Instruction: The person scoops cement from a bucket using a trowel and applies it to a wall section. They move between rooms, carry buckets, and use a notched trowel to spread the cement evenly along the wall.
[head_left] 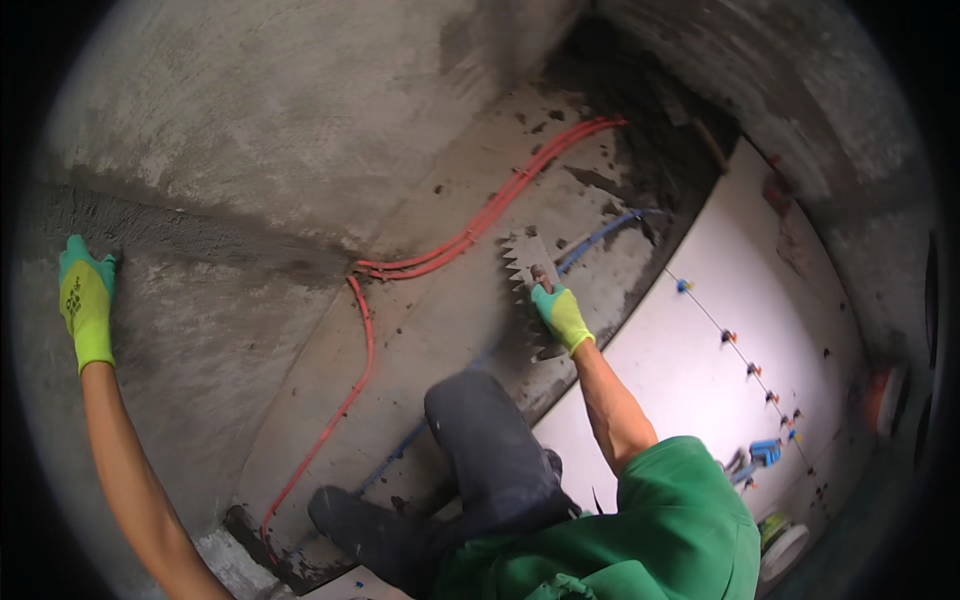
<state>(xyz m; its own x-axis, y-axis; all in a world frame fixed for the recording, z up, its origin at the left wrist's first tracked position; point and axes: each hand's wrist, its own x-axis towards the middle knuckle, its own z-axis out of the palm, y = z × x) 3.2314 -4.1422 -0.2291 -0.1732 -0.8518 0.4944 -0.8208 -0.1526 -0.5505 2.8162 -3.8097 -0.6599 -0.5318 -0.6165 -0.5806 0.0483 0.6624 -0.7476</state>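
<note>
My right hand (562,316), in a yellow-green glove with teal fingertips, is closed round the handle of a notched trowel (527,252). The trowel's toothed metal edge points left, above the bare grey floor (440,345). Far out to the left, my left hand (86,305) wears a matching glove and is raised at the rough grey wall (230,340). Its thumb stands apart from the fingers, and nothing shows in it. Just beside its fingertips runs a band of darker mortar (170,222) along the wall.
Red pipes (490,205) and a blue pipe (600,238) cross the floor. Large white tiles (650,360) lie at right, with small coloured spacers (728,337) along a joint. A blue-handled tool (764,452) rests on them. Dark mortar (670,150) fills the far corner.
</note>
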